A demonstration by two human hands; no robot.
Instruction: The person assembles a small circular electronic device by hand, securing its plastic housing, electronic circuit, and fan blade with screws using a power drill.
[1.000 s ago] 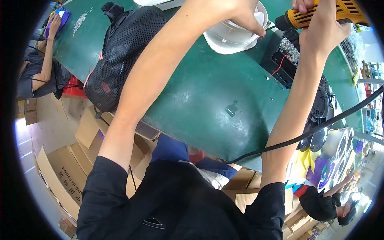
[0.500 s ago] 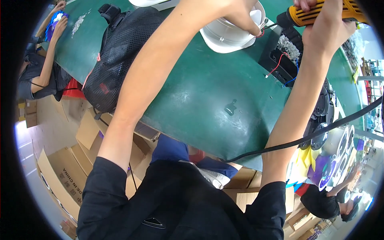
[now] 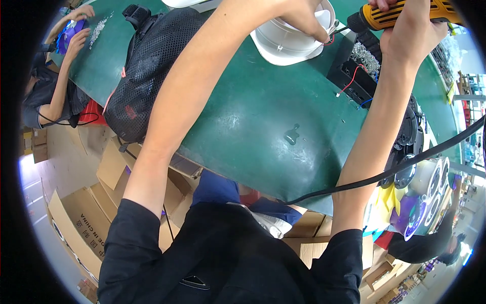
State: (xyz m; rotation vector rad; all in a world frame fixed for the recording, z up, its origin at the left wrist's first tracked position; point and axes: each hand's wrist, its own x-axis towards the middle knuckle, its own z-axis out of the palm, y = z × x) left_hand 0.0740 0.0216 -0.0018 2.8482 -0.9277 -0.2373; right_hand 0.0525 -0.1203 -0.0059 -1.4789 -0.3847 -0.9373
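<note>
At the top of the bench, my left hand (image 3: 305,19) grips the rim of a white round plastic housing (image 3: 281,45) with a squarish base. Its thumb points toward the bit, and its other fingers are partly hidden. My right hand (image 3: 412,35) is wrapped round a yellow and black power drill (image 3: 387,17), held sideways. The drill's bit reaches left to the housing's side, close to my left thumb. A short red wire shows beside the tip. Under the drill stands a black bin (image 3: 349,76) of small metal screws (image 3: 365,58), with red and blue wires across it.
A black mesh bag (image 3: 152,71) lies left on the green bench (image 3: 253,121). A thick black cable (image 3: 405,164) crosses my right forearm. Black parts (image 3: 409,131) and purple-white round parts (image 3: 420,202) stand right. Cardboard boxes (image 3: 83,218) are below. Co-workers sit at both sides.
The drill and my right hand have shifted slightly left and up, and the housing a little left with them. The left co-worker's hands have moved on a blue-purple part; the right co-worker leans differently.
</note>
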